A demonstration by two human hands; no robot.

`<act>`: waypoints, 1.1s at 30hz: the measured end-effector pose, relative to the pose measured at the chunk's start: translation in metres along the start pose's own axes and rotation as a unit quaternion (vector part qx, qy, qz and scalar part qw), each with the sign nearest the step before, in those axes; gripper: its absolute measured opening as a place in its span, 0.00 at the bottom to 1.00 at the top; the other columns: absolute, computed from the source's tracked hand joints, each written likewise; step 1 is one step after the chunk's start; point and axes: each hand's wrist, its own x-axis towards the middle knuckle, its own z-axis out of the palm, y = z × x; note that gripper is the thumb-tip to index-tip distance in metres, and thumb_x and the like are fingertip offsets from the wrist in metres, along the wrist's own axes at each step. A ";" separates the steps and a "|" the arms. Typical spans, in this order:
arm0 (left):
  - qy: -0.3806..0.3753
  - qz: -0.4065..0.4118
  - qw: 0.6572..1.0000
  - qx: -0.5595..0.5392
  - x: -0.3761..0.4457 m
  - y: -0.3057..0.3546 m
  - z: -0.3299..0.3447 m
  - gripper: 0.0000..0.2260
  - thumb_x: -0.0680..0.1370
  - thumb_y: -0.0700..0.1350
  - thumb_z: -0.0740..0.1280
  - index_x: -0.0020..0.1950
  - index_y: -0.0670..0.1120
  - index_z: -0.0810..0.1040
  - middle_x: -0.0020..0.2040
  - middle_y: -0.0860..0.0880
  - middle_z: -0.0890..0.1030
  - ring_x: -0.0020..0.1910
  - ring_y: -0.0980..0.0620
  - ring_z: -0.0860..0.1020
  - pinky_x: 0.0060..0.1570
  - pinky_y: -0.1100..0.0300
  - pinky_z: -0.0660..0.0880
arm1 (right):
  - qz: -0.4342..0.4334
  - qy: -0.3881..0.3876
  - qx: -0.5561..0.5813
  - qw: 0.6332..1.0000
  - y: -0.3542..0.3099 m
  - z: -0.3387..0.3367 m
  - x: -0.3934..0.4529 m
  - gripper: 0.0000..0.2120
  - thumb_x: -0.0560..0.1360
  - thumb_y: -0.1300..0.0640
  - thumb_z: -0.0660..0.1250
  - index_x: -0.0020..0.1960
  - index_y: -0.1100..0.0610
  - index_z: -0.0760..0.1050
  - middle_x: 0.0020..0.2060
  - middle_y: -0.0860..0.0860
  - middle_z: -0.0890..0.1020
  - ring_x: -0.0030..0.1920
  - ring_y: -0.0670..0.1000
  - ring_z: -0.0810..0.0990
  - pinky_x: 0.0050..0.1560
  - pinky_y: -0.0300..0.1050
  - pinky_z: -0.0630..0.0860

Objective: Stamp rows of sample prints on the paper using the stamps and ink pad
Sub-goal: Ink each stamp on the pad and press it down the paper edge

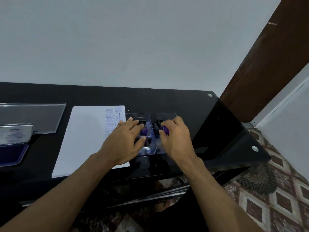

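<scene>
Reaching into the clear divided box (164, 115), my right hand (175, 139) pinches a purple-knobbed stamp (165, 129) in its far right compartment. My left hand (124, 141) lies flat, fingers relaxed, over the left compartments. The printed paper (87, 136) sits just left; the open ink pad (12, 154) lies well apart on the black surface (184, 101).

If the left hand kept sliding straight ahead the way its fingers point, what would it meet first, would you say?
Probably the purple stamp knob in the clear divided box: the left hand already lies over the box's left side, fingers aimed right at it. Depth is unclear; they may already touch.
</scene>
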 end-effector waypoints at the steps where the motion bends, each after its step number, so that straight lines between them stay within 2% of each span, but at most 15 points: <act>1: 0.001 -0.009 1.000 0.004 -0.004 -0.006 -0.005 0.31 0.79 0.63 0.50 0.76 0.48 0.70 0.76 0.47 0.69 0.78 0.46 0.61 0.78 0.48 0.53 | -0.011 0.002 -0.002 1.000 -0.009 0.000 0.001 0.08 0.76 0.57 0.69 0.55 0.55 0.78 0.49 0.46 0.69 0.43 0.45 0.73 0.45 0.38 0.76; 5: 0.002 -0.055 0.998 0.032 -0.027 -0.036 -0.025 0.29 0.81 0.64 0.50 0.77 0.50 0.67 0.79 0.50 0.65 0.80 0.49 0.58 0.78 0.50 0.51 | -0.063 0.007 0.007 0.998 -0.046 0.012 0.004 0.04 0.75 0.59 0.69 0.49 0.58 0.78 0.46 0.47 0.69 0.39 0.46 0.71 0.40 0.40 0.72; 10: 0.013 -0.122 0.992 0.043 -0.070 -0.073 -0.054 0.31 0.79 0.65 0.47 0.79 0.53 0.63 0.80 0.52 0.61 0.81 0.52 0.53 0.79 0.51 0.48 | -0.094 -0.033 0.034 0.994 -0.100 0.038 0.011 0.06 0.78 0.57 0.67 0.54 0.56 0.78 0.49 0.47 0.70 0.42 0.46 0.73 0.46 0.43 0.79; 14: 0.022 -0.160 0.985 0.061 -0.107 -0.107 -0.074 0.33 0.79 0.67 0.44 0.78 0.52 0.64 0.80 0.51 0.63 0.80 0.51 0.55 0.79 0.49 0.51 | -0.131 -0.056 0.063 0.988 -0.146 0.063 0.013 0.08 0.78 0.57 0.66 0.56 0.56 0.79 0.51 0.49 0.73 0.44 0.46 0.75 0.48 0.41 0.79; 17: 0.024 -0.192 0.979 0.069 -0.132 -0.128 -0.090 0.32 0.79 0.66 0.47 0.78 0.52 0.65 0.79 0.50 0.64 0.80 0.50 0.56 0.79 0.48 0.54 | -0.152 -0.077 0.084 0.982 -0.179 0.082 0.014 0.08 0.78 0.58 0.66 0.55 0.57 0.79 0.50 0.50 0.73 0.43 0.48 0.75 0.45 0.44 0.78; 23: 0.045 -0.246 0.964 0.092 -0.182 -0.164 -0.111 0.30 0.80 0.64 0.50 0.76 0.50 0.67 0.77 0.49 0.67 0.78 0.48 0.61 0.77 0.47 0.59 | -0.195 -0.117 0.126 0.966 -0.240 0.115 0.011 0.06 0.77 0.57 0.68 0.53 0.56 0.78 0.48 0.49 0.72 0.43 0.47 0.74 0.46 0.41 0.77; 26: 0.051 -0.271 0.956 0.096 -0.203 -0.180 -0.117 0.32 0.79 0.65 0.49 0.75 0.48 0.69 0.75 0.47 0.69 0.77 0.46 0.63 0.78 0.45 0.57 | -0.203 -0.134 0.143 0.959 -0.267 0.129 0.009 0.07 0.77 0.56 0.68 0.54 0.56 0.79 0.49 0.48 0.72 0.44 0.48 0.75 0.47 0.42 0.78; 29: 0.056 -0.294 0.949 0.097 -0.220 -0.195 -0.121 0.33 0.78 0.64 0.48 0.76 0.47 0.68 0.76 0.46 0.69 0.78 0.46 0.61 0.78 0.45 0.55 | -0.210 -0.156 0.153 0.953 -0.291 0.141 0.007 0.08 0.77 0.55 0.68 0.56 0.54 0.79 0.50 0.47 0.71 0.45 0.46 0.75 0.46 0.35 0.76; 31: 0.062 -0.307 0.944 0.099 -0.231 -0.204 -0.123 0.33 0.78 0.65 0.48 0.77 0.47 0.67 0.76 0.47 0.68 0.79 0.46 0.60 0.78 0.46 0.55 | -0.215 -0.175 0.161 0.947 -0.304 0.147 0.006 0.11 0.76 0.55 0.69 0.58 0.54 0.78 0.51 0.47 0.72 0.46 0.45 0.73 0.43 0.26 0.68; 33: 0.069 -0.320 0.940 0.099 -0.240 -0.212 -0.124 0.33 0.78 0.65 0.48 0.77 0.48 0.67 0.77 0.47 0.67 0.79 0.46 0.59 0.78 0.46 0.54 | -0.227 -0.192 0.163 0.941 -0.314 0.154 0.005 0.14 0.76 0.54 0.69 0.61 0.53 0.77 0.53 0.47 0.72 0.47 0.44 0.71 0.41 0.22 0.63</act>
